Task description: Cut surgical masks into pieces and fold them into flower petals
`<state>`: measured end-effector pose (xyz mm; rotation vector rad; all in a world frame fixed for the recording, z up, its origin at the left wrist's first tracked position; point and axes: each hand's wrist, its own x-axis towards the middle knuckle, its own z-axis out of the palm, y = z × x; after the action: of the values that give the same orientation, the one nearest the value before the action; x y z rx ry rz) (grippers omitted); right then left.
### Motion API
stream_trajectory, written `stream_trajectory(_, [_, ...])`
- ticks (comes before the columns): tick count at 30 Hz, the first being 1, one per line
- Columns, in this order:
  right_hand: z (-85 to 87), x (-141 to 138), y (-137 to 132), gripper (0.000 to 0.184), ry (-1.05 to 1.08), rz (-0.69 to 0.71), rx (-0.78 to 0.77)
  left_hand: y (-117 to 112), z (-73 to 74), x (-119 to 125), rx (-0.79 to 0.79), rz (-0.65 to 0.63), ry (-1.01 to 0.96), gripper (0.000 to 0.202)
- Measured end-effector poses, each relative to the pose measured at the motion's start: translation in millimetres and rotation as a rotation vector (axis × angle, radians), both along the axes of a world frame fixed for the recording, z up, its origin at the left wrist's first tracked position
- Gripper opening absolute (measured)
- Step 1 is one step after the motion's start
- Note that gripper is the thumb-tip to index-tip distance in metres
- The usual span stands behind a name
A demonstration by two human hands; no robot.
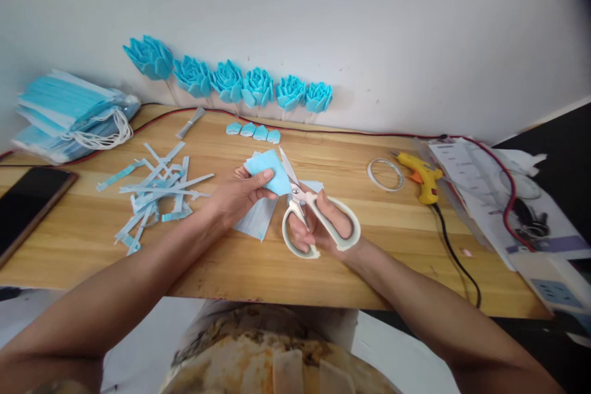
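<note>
My left hand (240, 192) pinches a folded blue piece of mask fabric (273, 171) between thumb and fingers. In my right hand (323, 221) is a pair of scissors (295, 191) with cream handles, thumb and fingers through the loops. The blades are apart, and one lies along the right edge of the blue piece. Beneath my hands lie flat sheets of pale mask fabric (256, 221), partly covered. Just beyond, several small folded blue petals (253, 131) sit in a row.
Blue fabric roses (228, 81) on sticks lean against the wall. Left are bagged masks (69, 114), cut strips (159, 191), wire ties (190, 123) and a phone (34, 206). To the right are a tape roll (385, 175), a yellow glue gun (423, 178) with its cord, and papers (489, 184).
</note>
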<state>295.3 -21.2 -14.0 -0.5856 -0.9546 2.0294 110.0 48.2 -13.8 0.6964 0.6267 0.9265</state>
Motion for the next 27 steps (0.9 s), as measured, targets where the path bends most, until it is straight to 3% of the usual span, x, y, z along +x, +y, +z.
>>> stream_trajectory(11, [-2.6, -2.2, -2.9, 0.056, 0.087, -0.047, -0.019, 2.4, -3.2, 0.1, 0.024, 0.011, 0.004, 0.032])
stream_trajectory(21, [-6.0, -5.4, -1.3, 0.067, 0.072, -0.067, 0.003, 2.1, -2.3, 0.2, 0.02, 0.014, -0.023, 0.03])
stream_trajectory(27, [-2.9, -4.0, 2.4, 0.051, 0.079, -0.101, 0.012, 4.2, -1.2, -3.0, 0.059, 0.034, -0.029, 0.032])
